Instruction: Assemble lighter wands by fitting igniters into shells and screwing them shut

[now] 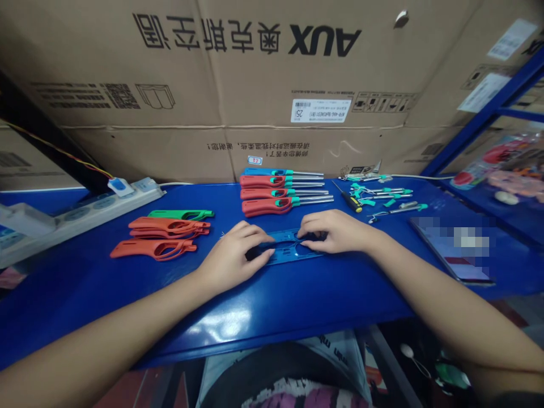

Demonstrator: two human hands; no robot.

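Blue plastic shell pieces [283, 255] lie in the middle of the blue table, between my hands. My left hand [238, 255] has its thumb and fingers closed on their left end. At the right end my right hand [334, 232] pinches the same blue pieces, near a loop-shaped opening. Behind them is a stack of red lighters [266, 207] with metal tubes, topped by a blue one [259, 171]. Orange shells [140, 248] and a green shell [170, 214] lie to the left of my left hand.
A power strip [102, 207] runs along the left. Small metal-and-teal parts [386, 194] and a screwdriver [352, 202] lie at the back right, with a phone [450, 249] nearer. A large cardboard box [246, 85] stands behind, and a blue metal frame [480, 113] slants at right.
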